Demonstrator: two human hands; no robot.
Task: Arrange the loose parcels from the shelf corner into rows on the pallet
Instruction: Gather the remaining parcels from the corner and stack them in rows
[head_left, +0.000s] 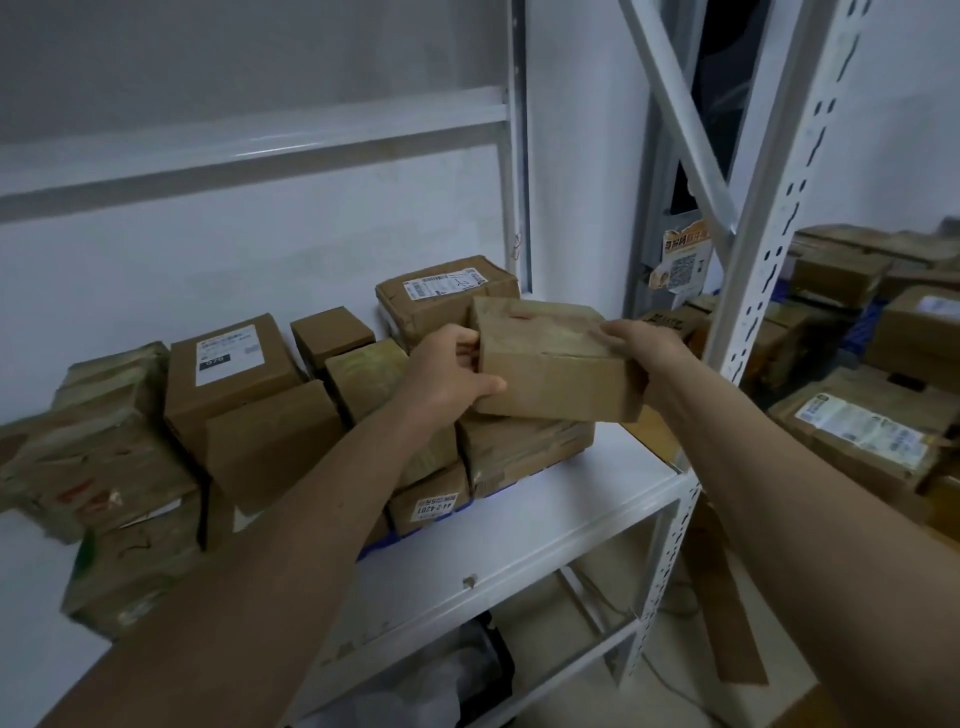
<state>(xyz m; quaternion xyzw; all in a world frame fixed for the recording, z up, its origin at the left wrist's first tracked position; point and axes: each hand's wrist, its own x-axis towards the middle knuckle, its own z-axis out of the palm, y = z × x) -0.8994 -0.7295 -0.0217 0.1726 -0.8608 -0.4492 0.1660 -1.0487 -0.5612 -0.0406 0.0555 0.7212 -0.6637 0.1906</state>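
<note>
Hands are gripping one box (556, 358) above the shelf (545, 499): your left hand (447, 371) is clasping its left end, your right hand (641, 345) its right.

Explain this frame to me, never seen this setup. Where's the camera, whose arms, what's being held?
There is no robot here. A person wears one wide-angle camera on the head, looking forward and down, so the two bare arms reaching in are their own.

In front is a white metal shelf in a corner, piled with brown cardboard parcels, some with white shipping labels, such as the labelled parcel at the back left.

The left hand and right hand grip opposite ends of one taped brown parcel, held above the pile.

To the right, past the perforated upright, more parcels lie lower down. Whether they sit on the pallet cannot be told.
</note>
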